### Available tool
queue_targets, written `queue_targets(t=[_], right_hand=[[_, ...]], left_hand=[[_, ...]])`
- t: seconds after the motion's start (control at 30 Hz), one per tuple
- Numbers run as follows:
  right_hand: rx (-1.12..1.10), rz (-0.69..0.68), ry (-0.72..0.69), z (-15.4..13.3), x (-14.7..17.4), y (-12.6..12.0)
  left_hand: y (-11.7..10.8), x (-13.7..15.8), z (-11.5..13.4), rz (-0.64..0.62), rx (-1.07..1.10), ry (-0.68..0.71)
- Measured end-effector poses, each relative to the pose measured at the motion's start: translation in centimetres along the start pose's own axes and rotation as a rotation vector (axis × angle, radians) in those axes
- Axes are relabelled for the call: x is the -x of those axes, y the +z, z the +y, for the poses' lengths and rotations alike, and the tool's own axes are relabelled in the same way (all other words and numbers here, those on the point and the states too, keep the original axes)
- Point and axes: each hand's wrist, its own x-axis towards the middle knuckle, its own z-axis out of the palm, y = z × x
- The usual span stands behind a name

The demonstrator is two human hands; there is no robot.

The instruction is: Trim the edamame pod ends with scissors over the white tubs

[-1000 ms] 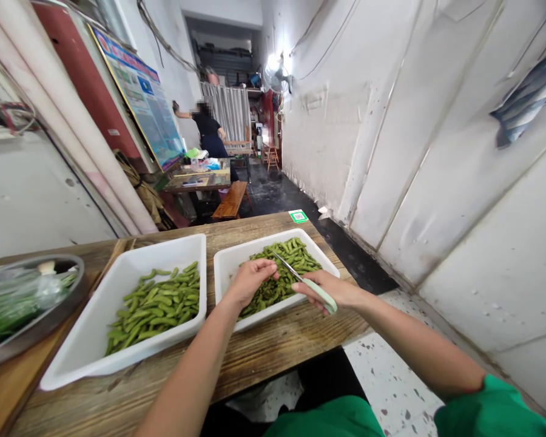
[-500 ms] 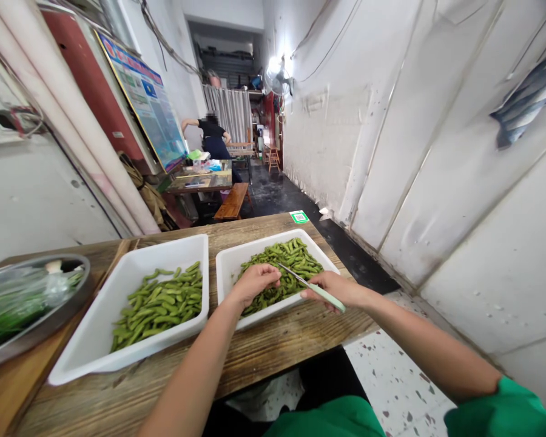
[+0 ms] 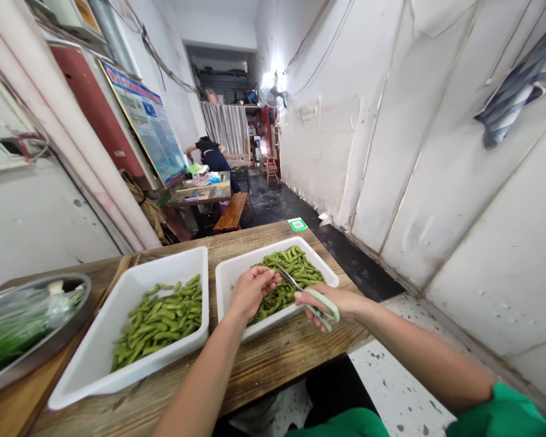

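My right hand (image 3: 321, 301) grips a pair of scissors (image 3: 324, 301) by pale green handles, the blades pointing up and left over the right-hand white tray (image 3: 231, 271). Green pods, likely edamame (image 3: 295, 262), fill much of that tray. Above its near left part, my left hand (image 3: 252, 291) is closed with thumb and fingertips pinched, close to the scissor tips. Whatever lies in the pinch is too small or hidden to make out. A second white tray (image 3: 95, 340) stands to the left, with more green pods (image 3: 164, 315) heaped in it.
A metal basin (image 3: 79, 315) with bagged long green vegetables stands at the far left of the wooden table (image 3: 273, 352). A green code card (image 3: 297, 224) lies at the far edge. Beyond are a bench (image 3: 231, 212), another table (image 3: 200, 193) and a bending person (image 3: 213, 159).
The scissors have turned in my right hand, so both handle loops show now. My left hand stays pinched near the blades. The person at the back has bent lower, and the view has shifted slightly.
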Motion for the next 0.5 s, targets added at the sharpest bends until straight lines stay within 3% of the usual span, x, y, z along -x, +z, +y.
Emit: queue_targets(t=[0.27,0.5], right_hand=[[0.141,0.1,0.019,-2.1,0.6,1.0],[0.177,0.137,0.024,-1.2,0.4,0.2]], left_hand=[[0.9,1.0,-1.0,0.074,-0.143,0.145],[0.6,0.4,-1.9,0.12,-0.177,0.085]])
